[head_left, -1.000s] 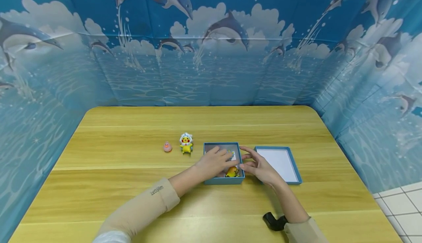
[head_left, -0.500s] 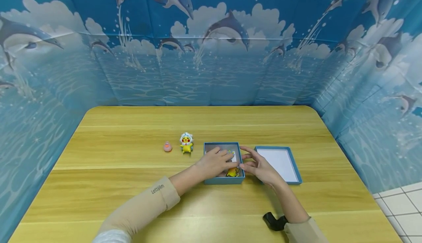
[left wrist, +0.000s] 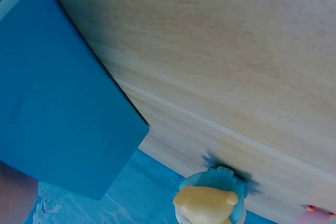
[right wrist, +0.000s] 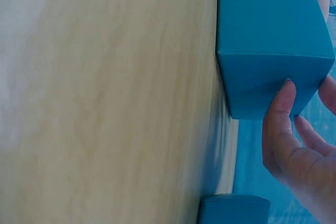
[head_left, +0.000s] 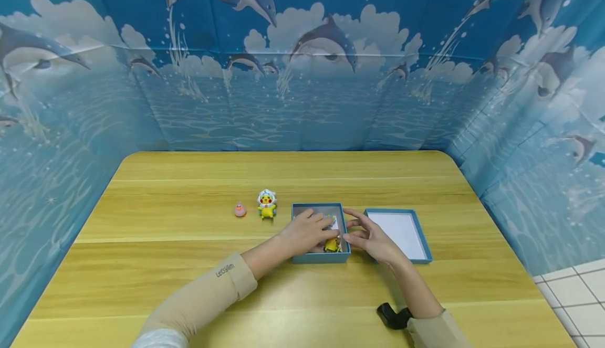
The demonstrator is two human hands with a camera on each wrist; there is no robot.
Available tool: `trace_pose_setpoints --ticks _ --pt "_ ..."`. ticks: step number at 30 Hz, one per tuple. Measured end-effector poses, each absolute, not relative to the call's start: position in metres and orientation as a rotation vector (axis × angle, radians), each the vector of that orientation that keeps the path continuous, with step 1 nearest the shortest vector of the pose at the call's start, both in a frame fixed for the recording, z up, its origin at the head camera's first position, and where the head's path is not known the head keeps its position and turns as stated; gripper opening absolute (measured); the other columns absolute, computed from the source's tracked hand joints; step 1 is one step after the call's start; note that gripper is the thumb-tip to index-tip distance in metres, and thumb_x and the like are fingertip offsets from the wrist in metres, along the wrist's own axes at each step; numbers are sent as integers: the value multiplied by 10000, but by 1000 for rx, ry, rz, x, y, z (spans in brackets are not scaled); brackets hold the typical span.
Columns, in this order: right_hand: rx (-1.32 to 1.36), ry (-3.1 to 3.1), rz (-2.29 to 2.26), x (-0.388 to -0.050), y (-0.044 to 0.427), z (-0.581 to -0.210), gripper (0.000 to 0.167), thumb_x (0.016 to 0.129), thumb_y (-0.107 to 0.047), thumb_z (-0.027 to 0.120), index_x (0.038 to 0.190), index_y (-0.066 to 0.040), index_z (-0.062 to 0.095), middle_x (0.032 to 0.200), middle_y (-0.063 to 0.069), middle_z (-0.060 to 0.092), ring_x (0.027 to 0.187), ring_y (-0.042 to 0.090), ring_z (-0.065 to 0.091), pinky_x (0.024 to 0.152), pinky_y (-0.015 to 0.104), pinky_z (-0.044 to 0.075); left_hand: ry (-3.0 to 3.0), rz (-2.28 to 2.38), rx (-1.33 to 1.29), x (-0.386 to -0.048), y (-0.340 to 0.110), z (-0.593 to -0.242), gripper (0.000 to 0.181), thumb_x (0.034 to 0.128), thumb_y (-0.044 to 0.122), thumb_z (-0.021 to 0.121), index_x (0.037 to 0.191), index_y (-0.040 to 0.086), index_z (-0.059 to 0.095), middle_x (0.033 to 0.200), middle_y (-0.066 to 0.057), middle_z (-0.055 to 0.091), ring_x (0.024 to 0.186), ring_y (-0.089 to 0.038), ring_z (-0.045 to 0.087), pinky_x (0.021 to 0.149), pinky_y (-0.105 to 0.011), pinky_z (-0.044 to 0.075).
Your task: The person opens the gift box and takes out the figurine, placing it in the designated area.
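A blue open-topped box [head_left: 321,258] stands near the middle of the table. My left hand [head_left: 304,232] reaches over its left side into it, and the fingers partly cover what lies inside. A yellow toy [head_left: 332,245] lies in the box's near right corner, close to this hand. Behind it is a small white-and-coloured item [head_left: 333,222], its kind unclear. Whether the left fingers grip anything is hidden. My right hand [head_left: 378,240] rests its fingertips against the box's outer right wall, thumb and fingers spread; the right wrist view shows the fingers [right wrist: 283,108] along that wall.
The blue lid [head_left: 399,236] lies white inside up, right of the box. To the left stand a yellow figurine with a white hood [head_left: 267,204] and a small pink duck [head_left: 240,210]. A black curved object [head_left: 394,316] is beside the right wrist.
The yellow toy in the box has turned and shifted slightly under my left hand. The right hand, the box, the lid and the two toys outside stay in place.
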State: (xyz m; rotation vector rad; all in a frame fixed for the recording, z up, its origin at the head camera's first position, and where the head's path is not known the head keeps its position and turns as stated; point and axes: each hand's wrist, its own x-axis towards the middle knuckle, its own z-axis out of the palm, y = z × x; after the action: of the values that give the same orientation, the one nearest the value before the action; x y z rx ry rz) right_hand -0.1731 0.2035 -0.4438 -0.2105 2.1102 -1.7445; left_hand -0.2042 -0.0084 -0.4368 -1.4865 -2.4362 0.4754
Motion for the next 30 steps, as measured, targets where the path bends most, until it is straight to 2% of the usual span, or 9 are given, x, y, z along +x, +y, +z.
trace_pose_setpoints --ticks 5,9,15,21,30 --pt "-207 2123 -1732 -173 204 -445 645 881 -127 601 1430 -134 264 1233 219 354 1023 327 526 794 306 496 -2482 484 -1458 -205 -9 -438 503 818 627 477 1221 327 498 1269 73 505 1067 -118 476 913 -312 383" --pt "-205 2120 -1735 -174 204 -445 644 881 -115 598 1430 -131 262 1231 220 353 1003 288 534 786 298 498 -2492 470 -1443 -206 -9 -438 461 825 614 482 1175 315 515 1272 76 504 1039 -111 472 865 -287 382" --pt "-221 2108 -1743 -174 204 -446 643 887 -105 588 1434 -123 249 1229 232 360 1005 285 542 789 301 499 -2462 486 -1481 -206 -8 -439 564 791 607 541 1276 333 457 1253 66 502 1064 -120 473 937 -320 376" --pt "-228 2102 -1749 -174 205 -446 645 891 -90 579 1437 -113 238 1237 251 349 1009 290 540 790 297 501 -2466 535 -1499 -206 -6 -438 639 797 621 503 1368 360 383 1260 67 498 1109 -126 466 967 -331 360" --pt "-237 2102 -1745 -175 206 -447 647 888 -112 588 1436 -119 246 1235 248 358 1016 278 543 792 306 501 -2428 516 -1539 -207 -1 -442 553 806 610 494 1290 345 454 1194 70 514 1079 -116 478 941 -315 382"
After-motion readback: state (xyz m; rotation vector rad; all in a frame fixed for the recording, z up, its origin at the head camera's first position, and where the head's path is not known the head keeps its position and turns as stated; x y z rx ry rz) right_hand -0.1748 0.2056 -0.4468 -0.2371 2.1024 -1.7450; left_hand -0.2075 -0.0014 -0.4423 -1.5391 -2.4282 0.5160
